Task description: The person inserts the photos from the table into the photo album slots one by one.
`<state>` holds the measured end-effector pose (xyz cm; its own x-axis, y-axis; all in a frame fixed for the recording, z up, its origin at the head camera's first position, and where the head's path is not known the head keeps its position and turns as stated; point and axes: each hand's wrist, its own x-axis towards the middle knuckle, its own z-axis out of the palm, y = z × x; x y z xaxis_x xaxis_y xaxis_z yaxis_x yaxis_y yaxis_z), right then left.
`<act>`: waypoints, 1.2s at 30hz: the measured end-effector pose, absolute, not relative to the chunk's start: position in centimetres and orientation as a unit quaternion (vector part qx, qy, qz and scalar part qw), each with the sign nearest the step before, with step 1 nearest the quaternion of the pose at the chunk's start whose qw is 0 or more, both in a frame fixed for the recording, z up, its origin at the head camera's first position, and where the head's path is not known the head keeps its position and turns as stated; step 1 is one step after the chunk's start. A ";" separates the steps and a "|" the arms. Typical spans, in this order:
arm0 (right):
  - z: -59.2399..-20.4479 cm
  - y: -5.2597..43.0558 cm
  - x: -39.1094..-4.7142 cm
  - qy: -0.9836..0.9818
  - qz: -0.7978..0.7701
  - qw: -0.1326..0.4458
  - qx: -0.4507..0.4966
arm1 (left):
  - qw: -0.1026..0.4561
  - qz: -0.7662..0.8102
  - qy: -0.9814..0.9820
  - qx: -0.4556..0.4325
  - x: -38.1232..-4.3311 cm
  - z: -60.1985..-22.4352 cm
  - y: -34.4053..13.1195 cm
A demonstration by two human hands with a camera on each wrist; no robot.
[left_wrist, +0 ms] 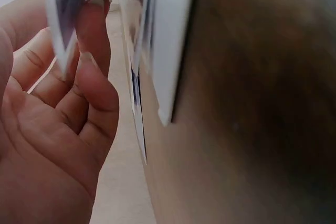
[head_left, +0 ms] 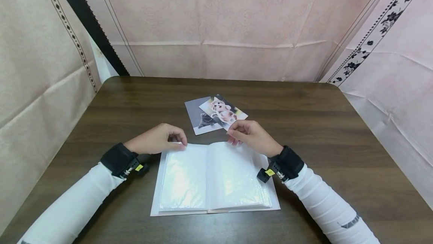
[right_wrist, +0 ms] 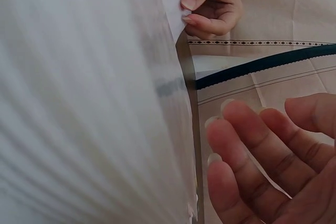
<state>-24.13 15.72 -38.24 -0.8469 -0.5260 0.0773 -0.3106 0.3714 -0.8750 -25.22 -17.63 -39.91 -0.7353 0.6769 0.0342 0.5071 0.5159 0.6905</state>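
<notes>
A photo album with clear plastic sleeve pages lies spread on the table. My left hand pinches the upper left corner of a page between thumb and fingers; the left wrist view shows the glossy corner in the fingers. Over the top edge of the right page hovers my right hand. Its fingers are loosely bent with nothing between them in the right wrist view. Just beyond the album, a photo of a pale kitten overlaps a photo of a grey kitten. The right fingertips are near the upper photo's lower corner.
The brown wooden table reaches past the album on all sides. Pale cloth hangs behind and beside it, with a dark strip at the back left. Both wrists wear black camera bands.
</notes>
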 end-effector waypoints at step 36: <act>-37.0 14.4 -33.0 0.953 -0.248 0.089 -0.148 | 0.135 0.295 0.892 0.313 -24.5 -39.2 -18.5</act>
